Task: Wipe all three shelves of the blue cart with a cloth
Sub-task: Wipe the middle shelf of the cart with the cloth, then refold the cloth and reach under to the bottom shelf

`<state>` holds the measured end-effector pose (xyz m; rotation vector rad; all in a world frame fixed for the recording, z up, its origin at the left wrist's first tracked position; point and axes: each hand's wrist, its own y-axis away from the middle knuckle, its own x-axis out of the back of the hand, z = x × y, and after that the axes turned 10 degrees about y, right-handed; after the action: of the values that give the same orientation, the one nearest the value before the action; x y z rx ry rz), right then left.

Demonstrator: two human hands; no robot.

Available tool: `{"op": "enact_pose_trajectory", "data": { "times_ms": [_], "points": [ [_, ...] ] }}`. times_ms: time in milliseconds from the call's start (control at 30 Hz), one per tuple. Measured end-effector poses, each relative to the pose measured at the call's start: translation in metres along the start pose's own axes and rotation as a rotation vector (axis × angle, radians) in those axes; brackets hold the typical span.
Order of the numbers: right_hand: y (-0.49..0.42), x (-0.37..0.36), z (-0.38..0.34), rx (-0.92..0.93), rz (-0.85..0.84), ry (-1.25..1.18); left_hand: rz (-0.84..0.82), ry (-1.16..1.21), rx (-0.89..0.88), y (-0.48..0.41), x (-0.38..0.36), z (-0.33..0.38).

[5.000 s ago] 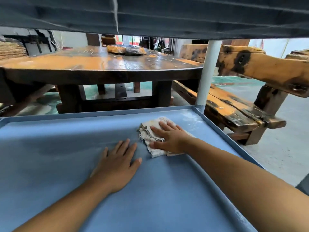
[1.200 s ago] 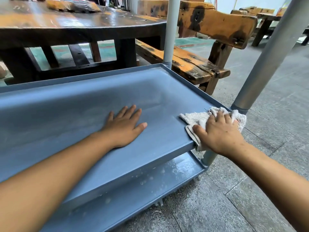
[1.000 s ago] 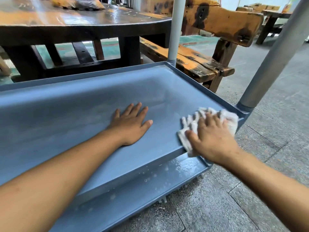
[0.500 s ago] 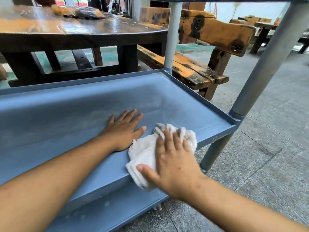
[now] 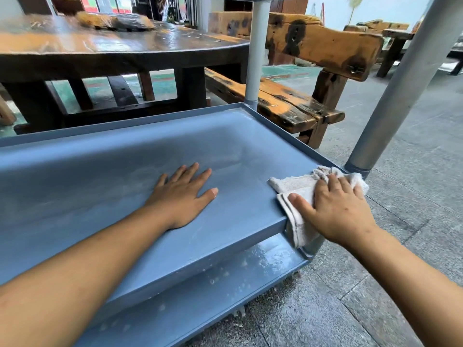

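Note:
The blue cart's middle shelf [image 5: 100,171] fills the left and centre of the head view. My left hand [image 5: 183,196] lies flat on it, fingers spread, holding nothing. At the shelf's near right corner, by the grey post [image 5: 400,91], my right hand [image 5: 333,209] presses a white cloth [image 5: 293,184] onto the rim. Part of the cloth hangs down over the front edge. Below, the bottom shelf [image 5: 238,284] shows wet spots and white specks. The top shelf is only a dark strip at the upper edge.
A dark wooden table [image 5: 112,48] stands just beyond the cart. A rough wooden bench [image 5: 288,101] sits at the right of it, close to the far post [image 5: 255,51]. Grey tiled floor [image 5: 400,246] spreads out to the right.
My right hand has slid the cloth from beside my left hand back right to the near corner by the post. My left hand has stayed flat on the shelf.

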<state>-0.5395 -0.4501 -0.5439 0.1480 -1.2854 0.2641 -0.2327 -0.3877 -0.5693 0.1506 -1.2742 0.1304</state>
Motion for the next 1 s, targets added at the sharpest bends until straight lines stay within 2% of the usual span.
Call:
{"op": "enact_pose_trajectory", "data": {
  "times_ms": [133, 333, 400, 467, 567, 700, 767, 867, 933, 1000],
  "points": [
    [0.003, 0.004, -0.003, -0.032, -0.019, -0.022, 0.037, 0.009, 0.107, -0.003, -0.002, 0.003],
    [0.068, 0.023, -0.088, 0.296, 0.071, -0.136, 0.001, 0.062, 0.146, -0.004, 0.004, 0.004],
    [0.088, 0.033, -0.118, 0.378, 0.065, -0.148, -0.009, 0.162, 0.118, -0.001, 0.014, 0.003],
    [0.102, 0.042, -0.142, 0.466, 0.048, -0.167, 0.005, 0.361, 0.062, 0.010, 0.024, 0.005],
    [0.122, 0.056, -0.177, 0.588, 0.002, -0.246, -0.075, 0.622, -0.005, 0.046, 0.039, 0.004],
    [0.132, 0.078, -0.209, 0.779, -0.129, -0.525, -0.029, 0.690, 0.108, 0.111, 0.060, -0.021],
    [0.127, 0.087, -0.210, 0.853, -0.192, -0.570, 0.026, 0.760, 0.158, 0.140, 0.070, -0.034],
    [0.103, 0.097, -0.205, 0.981, -0.103, -0.348, 0.069, 0.802, 0.208, 0.175, 0.078, -0.049],
    [0.086, 0.105, -0.202, 1.077, -0.022, -0.179, 0.037, 0.786, 0.249, 0.189, 0.077, -0.054],
    [0.070, 0.114, -0.202, 1.127, -0.058, -0.155, -0.016, 0.746, 0.267, 0.199, 0.073, -0.053]
  ]
}}
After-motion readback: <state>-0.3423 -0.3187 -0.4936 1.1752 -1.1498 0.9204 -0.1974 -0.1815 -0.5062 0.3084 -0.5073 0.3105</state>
